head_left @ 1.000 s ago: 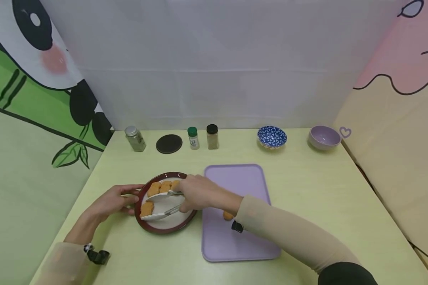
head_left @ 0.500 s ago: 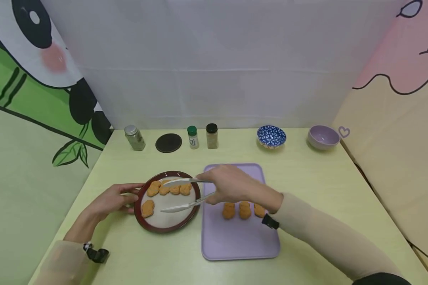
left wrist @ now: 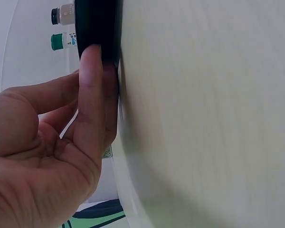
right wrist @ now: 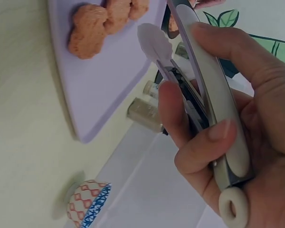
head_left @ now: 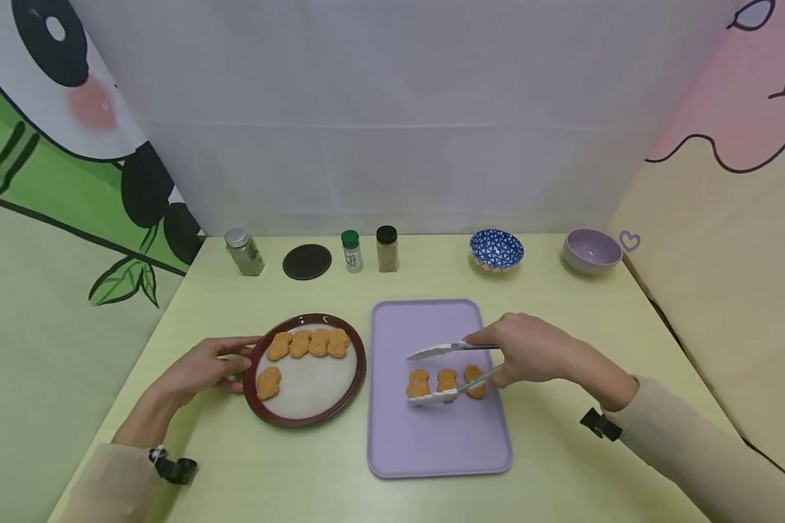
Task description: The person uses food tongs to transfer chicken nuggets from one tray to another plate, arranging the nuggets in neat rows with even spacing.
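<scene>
My left hand [head_left: 199,370] rests its fingers and thumb against the left rim of a brown-rimmed plate [head_left: 307,420]. On that plate lie several golden-brown nuggets [head_left: 318,343], a row at the back and one at the left. Over a lilac tray [head_left: 438,447], my right hand [head_left: 536,349] grips a pair of tongs [right wrist: 211,76]. The tongs' white tips are spread apart with nothing between them in the head view, the nearer arm passing in front of the tray's nuggets. Three nuggets [head_left: 419,383] lie in a row on the tray.
Along the back of the table stand a grey-lidded jar [head_left: 245,252], a black disc [head_left: 307,261], a green-capped bottle [head_left: 351,251] and a black-capped jar [head_left: 387,249]. Farther right are a blue patterned bowl [head_left: 496,250] and a purple bowl [head_left: 592,251].
My right hand has moved right with the tongs, from over the plate to over the tray. A nugget row shows uncovered on the plate. The left hand stays at the rim.
</scene>
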The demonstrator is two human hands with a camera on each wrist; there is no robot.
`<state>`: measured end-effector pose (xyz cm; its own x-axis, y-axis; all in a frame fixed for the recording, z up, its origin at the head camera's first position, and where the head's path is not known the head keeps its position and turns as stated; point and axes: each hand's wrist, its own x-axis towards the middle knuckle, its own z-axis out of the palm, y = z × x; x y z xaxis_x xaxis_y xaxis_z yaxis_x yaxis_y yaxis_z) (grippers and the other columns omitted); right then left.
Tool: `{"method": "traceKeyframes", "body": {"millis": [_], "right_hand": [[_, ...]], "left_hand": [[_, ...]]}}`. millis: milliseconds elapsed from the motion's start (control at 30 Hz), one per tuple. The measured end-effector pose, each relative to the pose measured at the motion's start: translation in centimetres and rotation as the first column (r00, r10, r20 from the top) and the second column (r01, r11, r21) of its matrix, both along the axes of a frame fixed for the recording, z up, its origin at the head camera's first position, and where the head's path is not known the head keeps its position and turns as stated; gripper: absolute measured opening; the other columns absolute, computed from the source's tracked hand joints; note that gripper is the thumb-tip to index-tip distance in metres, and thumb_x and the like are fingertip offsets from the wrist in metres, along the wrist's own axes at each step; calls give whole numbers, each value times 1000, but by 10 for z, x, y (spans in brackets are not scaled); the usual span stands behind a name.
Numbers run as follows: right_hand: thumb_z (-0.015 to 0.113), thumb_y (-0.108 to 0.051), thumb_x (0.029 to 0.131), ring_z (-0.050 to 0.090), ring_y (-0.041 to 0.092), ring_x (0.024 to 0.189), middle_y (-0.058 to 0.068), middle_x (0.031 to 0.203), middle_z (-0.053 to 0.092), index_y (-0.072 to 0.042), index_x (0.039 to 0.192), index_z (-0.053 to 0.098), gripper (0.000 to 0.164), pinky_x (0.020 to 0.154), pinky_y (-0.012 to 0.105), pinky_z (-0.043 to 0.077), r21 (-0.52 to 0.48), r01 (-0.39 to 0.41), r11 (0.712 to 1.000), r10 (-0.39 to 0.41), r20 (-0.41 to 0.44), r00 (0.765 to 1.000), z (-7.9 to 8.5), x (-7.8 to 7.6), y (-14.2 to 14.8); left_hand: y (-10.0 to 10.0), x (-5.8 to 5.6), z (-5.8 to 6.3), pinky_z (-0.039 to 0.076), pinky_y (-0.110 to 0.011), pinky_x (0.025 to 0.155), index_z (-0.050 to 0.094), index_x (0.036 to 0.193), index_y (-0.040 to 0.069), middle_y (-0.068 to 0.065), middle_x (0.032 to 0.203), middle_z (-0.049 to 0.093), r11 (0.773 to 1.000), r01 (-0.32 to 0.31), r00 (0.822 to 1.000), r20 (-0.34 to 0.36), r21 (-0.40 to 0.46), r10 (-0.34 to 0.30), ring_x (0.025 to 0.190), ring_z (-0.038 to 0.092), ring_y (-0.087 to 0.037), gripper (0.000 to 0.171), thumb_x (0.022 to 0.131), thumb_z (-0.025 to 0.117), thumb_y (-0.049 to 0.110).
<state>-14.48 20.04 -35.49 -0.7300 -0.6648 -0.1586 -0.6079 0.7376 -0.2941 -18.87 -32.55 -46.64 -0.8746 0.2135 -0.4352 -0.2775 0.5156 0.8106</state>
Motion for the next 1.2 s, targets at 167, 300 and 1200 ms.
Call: {"method": "traceKeyframes", "body": {"millis": [167,300,1200], "right_hand": [[80,-27,69,53,2,72,-8,105,68,-13,120,67,55,65,26,48,0,-13,1000,13,12,1000,-8,1,7],[79,-25,70,54,2,73,-6,106,68,-12,119,67,52,66,27,48,-16,-35,999,36,23,999,-10,0,9],[77,-33,75,46,8,62,-13,81,60,-21,126,63,54,53,22,41,-110,-84,990,85,3,996,-20,-25,-157]], "left_hand": [[-1,1,0,56,-38,72,45,142,12,-25,133,47,1000,0,1000,2,7,0,94,61,-27,51,93,59,11],[-2,2,0,56,-38,72,45,142,11,-25,133,47,1000,1,1000,2,9,-1,94,61,-27,51,93,60,12],[-1,2,1,56,-38,71,46,141,12,-24,133,47,1000,24,1000,-16,2,-24,92,61,-27,49,93,57,11]]}}
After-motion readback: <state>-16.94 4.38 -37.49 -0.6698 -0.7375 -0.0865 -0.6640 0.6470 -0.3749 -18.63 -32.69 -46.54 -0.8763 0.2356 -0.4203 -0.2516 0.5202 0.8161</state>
